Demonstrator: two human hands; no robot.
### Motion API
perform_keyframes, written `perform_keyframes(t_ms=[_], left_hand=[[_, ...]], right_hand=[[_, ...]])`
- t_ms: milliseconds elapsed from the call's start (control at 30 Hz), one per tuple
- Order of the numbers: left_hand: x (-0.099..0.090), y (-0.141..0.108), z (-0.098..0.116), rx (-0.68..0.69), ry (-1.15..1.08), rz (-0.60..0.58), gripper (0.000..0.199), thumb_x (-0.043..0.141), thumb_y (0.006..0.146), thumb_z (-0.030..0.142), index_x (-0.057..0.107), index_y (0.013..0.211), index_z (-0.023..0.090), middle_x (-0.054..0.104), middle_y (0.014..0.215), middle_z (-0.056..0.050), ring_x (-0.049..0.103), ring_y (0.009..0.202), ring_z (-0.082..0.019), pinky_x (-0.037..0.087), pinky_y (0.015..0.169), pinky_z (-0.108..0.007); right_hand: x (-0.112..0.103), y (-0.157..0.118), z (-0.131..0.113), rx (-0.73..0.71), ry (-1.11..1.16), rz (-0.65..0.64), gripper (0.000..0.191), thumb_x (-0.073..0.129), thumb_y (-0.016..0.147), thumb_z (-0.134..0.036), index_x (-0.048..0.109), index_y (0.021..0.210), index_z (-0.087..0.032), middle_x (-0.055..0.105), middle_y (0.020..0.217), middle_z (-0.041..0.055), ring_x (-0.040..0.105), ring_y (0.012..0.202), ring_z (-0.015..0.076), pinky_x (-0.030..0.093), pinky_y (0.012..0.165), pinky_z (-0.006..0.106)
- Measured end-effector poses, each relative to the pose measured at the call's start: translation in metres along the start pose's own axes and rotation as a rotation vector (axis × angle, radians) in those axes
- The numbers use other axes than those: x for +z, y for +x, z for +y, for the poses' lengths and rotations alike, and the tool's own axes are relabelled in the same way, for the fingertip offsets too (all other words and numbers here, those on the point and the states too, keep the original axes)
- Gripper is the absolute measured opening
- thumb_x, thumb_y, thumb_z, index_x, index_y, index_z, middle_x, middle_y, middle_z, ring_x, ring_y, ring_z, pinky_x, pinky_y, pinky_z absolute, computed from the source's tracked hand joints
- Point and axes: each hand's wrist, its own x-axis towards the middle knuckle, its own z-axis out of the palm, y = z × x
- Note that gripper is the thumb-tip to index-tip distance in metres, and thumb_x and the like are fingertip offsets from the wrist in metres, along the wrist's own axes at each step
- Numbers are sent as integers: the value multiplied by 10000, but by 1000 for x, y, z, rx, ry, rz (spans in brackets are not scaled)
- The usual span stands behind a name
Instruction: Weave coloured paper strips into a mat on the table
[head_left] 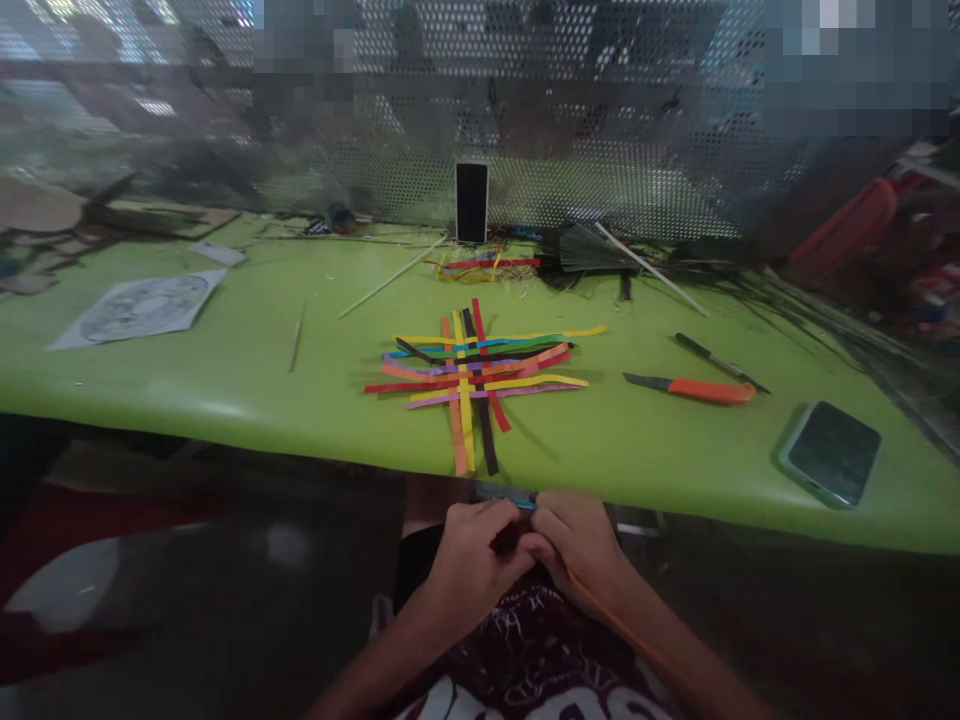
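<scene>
My left hand (480, 545) and my right hand (574, 530) are close together below the table's front edge, over my lap. The fingers of both are closed around something small; a bit of blue (527, 505) shows between them. An orange strip (611, 620) runs from my right hand back along the right forearm. Beyond the hands, a loose weave of coloured strips (463, 375) lies on the green table (300, 380), with yellow, orange, black and red strips crossing several others.
An orange-handled knife (709, 391), a dark pen-like tool (712, 358) and a phone (832, 452) lie at the right. Another phone (472, 203) stands upright at the back, near thin sticks (394, 277) and dark fronds. A printed sheet (146, 305) lies at the left.
</scene>
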Motion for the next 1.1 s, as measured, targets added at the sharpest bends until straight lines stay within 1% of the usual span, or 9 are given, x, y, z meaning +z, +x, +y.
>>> perform_keyframes(t_ms=[100, 200, 400, 500, 633, 733, 833, 933, 1100], left_hand=[[2, 0, -4, 49, -34, -6, 424, 575, 960, 443, 513, 616, 202, 501, 544, 18, 459, 508, -121, 324, 534, -252], [1, 2, -7, 82, -66, 3, 421, 576, 950, 438, 524, 610, 195, 493, 530, 21, 436, 496, -117, 312, 523, -253], [-6, 10, -2, -67, -220, -15, 206, 594, 873, 237, 644, 683, 174, 580, 555, 22, 500, 517, -107, 373, 545, -224], [-7, 12, 0, -156, -392, -95, 186, 602, 848, 221, 615, 669, 171, 582, 537, 25, 525, 483, -101, 405, 515, -208], [-9, 12, -3, -270, -651, -257, 247, 639, 886, 337, 611, 711, 166, 617, 573, 7, 541, 453, -94, 430, 475, -200], [-13, 12, -4, -273, -772, -342, 300, 659, 890, 419, 611, 734, 166, 609, 565, 9, 531, 448, -89, 438, 474, -200], [-17, 13, -2, -243, -793, -383, 331, 662, 890, 443, 601, 720, 166, 603, 567, 8, 528, 455, -86, 437, 478, -198], [-17, 14, -1, -250, -782, -366, 320, 647, 894, 427, 582, 716, 169, 584, 559, 18, 503, 449, -80, 423, 470, -191], [-8, 14, -2, -268, -675, -263, 231, 603, 883, 313, 567, 707, 168, 567, 557, 25, 494, 471, -80, 406, 481, -184]], right_hand=[[1, -3, -3, -3, 90, -30, 579, 213, 1089, -561, 459, 695, -216, 473, 652, -17, 415, 590, 138, 254, 563, 311], [3, -2, -5, 15, 151, -35, 609, 188, 1085, -579, 442, 671, -212, 442, 631, -25, 397, 572, 128, 244, 550, 298], [-2, 1, -3, 153, 168, 68, 507, 371, 1089, -497, 477, 691, -199, 462, 624, -41, 426, 553, 98, 262, 533, 265], [-4, 0, -4, 229, 206, 66, 432, 397, 1096, -393, 505, 723, -204, 497, 642, -37, 476, 576, 102, 317, 555, 256], [-8, 0, -8, 291, 359, 3, 447, 399, 1089, -406, 489, 696, -212, 473, 624, -41, 467, 564, 110, 347, 554, 258], [-10, 3, -11, 344, 539, -25, 470, 419, 1080, -415, 438, 657, -211, 416, 586, -53, 409, 525, 100, 332, 522, 245], [-11, 7, -13, 375, 647, -28, 471, 424, 1077, -414, 434, 653, -210, 411, 566, -57, 405, 511, 97, 336, 515, 238], [-9, 8, -12, 369, 580, -21, 469, 407, 1080, -422, 438, 662, -211, 412, 572, -53, 412, 521, 103, 333, 516, 239], [-6, 1, -6, 318, 284, -8, 465, 379, 1091, -407, 423, 672, -211, 441, 599, -42, 436, 549, 108, 313, 545, 257]])
